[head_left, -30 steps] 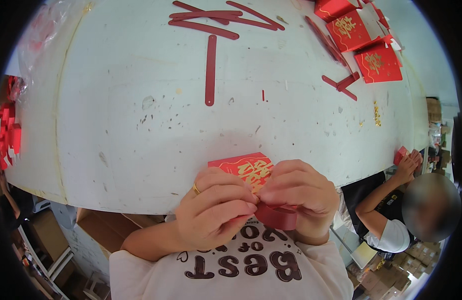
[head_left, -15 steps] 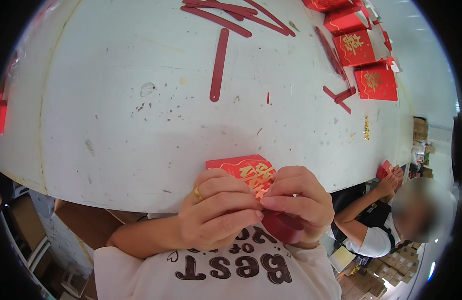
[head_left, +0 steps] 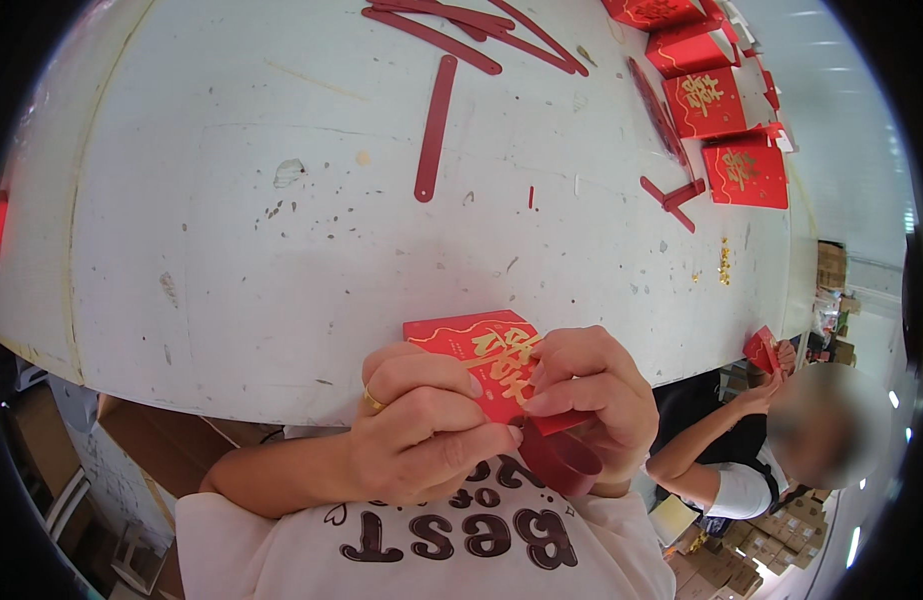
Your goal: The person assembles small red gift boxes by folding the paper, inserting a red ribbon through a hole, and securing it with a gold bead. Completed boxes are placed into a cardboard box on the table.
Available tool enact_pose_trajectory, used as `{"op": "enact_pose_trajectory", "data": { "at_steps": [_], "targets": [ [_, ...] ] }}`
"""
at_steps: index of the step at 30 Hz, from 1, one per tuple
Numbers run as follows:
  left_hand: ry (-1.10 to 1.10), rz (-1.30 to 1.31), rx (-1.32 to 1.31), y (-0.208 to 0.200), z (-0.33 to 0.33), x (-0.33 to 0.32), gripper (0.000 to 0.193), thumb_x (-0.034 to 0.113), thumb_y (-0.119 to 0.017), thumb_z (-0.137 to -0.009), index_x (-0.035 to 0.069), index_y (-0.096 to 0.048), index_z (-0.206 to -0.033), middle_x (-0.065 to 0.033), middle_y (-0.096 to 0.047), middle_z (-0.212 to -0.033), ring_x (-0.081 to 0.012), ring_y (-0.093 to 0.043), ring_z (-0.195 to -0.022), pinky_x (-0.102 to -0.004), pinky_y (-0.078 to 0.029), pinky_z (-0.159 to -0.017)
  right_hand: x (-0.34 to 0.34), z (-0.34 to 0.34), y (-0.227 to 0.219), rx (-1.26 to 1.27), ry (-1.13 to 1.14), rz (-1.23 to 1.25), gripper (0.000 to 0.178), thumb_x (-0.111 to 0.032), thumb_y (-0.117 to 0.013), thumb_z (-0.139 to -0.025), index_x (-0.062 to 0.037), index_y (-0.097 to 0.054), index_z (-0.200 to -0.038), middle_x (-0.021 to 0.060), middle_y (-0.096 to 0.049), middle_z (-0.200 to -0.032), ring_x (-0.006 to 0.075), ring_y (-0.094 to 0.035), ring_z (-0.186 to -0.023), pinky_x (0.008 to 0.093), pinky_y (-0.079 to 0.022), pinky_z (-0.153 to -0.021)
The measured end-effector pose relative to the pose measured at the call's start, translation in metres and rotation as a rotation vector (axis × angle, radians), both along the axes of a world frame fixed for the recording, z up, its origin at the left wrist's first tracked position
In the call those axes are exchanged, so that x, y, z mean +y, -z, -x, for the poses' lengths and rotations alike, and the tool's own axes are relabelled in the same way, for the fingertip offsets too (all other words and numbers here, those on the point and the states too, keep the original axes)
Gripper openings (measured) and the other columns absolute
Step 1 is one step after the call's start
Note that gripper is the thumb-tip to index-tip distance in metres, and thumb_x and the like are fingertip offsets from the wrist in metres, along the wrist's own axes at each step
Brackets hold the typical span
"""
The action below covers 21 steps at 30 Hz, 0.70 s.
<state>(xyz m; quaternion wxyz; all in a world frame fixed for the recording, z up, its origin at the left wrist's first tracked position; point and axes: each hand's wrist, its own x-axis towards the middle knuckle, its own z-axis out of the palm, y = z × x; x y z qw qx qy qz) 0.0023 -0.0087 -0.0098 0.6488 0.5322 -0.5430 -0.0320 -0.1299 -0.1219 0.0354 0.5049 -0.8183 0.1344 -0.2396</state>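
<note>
A small red box (head_left: 470, 332) with gold lettering is held at the table's near edge, just in front of my shirt. My left hand (head_left: 422, 415), with a gold ring on one finger, is closed on the box's left side, its thumb pressed at the near corner. On the other side, my right hand (head_left: 600, 395) pinches the box's right edge with bent fingers. A dark red strap (head_left: 560, 460) curls in a loop below the right fingers and meets the box near both thumbs. Whatever small part sits between the fingertips is hidden.
Flat dark red straps (head_left: 437, 130) lie at the table's far middle, and crossed straps (head_left: 672, 200) at the right. Several red boxes (head_left: 747, 175) stand at the far right. Small gold fasteners (head_left: 725, 262) lie nearer. A co-worker (head_left: 727, 470) at the right handles another red box (head_left: 762, 347).
My hands have shifted slightly, and more of the box's front now shows between them. The co-worker has leaned a little to the left and raised the other box.
</note>
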Motion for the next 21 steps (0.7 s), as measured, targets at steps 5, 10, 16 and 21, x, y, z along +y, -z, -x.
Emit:
{"op": "enact_pose_trajectory", "data": {
  "at_steps": [5,10,16,21],
  "targets": [
    [0.054,-0.06,-0.042,0.0016,-0.0024,0.0042,0.025,0.003,-0.073,-0.062,0.017,-0.064,-0.08,0.0041,-0.047,-0.08,-0.0193,-0.049,-0.081,-0.0316,-0.034,-0.061,0.0022,-0.0008,-0.0043,-0.002,0.038,-0.101,0.031,0.003,-0.074,-0.06,-0.0012,-0.063,-0.088,0.0095,-0.054,-0.087,0.0219,-0.055,-0.078,0.0298,-0.045,-0.064],
    [0.058,-0.065,-0.055,0.0011,-0.0035,0.0048,0.025,0.003,-0.073,-0.061,0.017,-0.064,-0.08,0.0043,-0.047,-0.08,-0.0193,-0.049,-0.081,-0.0312,-0.034,-0.061,-0.0039,-0.0019,-0.0072,0.092,-0.016,0.045,0.032,0.003,-0.074,-0.059,-0.0034,-0.065,-0.088,0.008,-0.055,-0.089,0.0205,-0.055,-0.078,0.0292,-0.045,-0.064],
    [0.057,-0.062,-0.057,0.0012,-0.0038,0.0052,0.025,0.003,-0.073,-0.061,0.017,-0.064,-0.08,0.0043,-0.046,-0.081,-0.019,-0.049,-0.082,-0.0312,-0.034,-0.06,-0.0031,-0.0016,-0.0069,0.067,0.028,-0.044,0.032,0.001,-0.075,-0.058,-0.0042,-0.065,-0.089,0.0079,-0.057,-0.088,0.021,-0.056,-0.079,0.0302,-0.046,-0.065],
    [0.06,-0.052,-0.056,0.0009,-0.0036,0.0051,0.026,0.003,-0.072,-0.061,0.018,-0.064,-0.081,0.0042,-0.046,-0.081,-0.019,-0.049,-0.082,-0.0313,-0.033,-0.06,-0.0054,0.0008,-0.0032,0.037,-0.014,0.007,0.032,0.001,-0.076,-0.058,-0.0042,-0.065,-0.088,0.0077,-0.058,-0.089,0.0212,-0.057,-0.08,0.0302,-0.046,-0.066]
  ]
}}
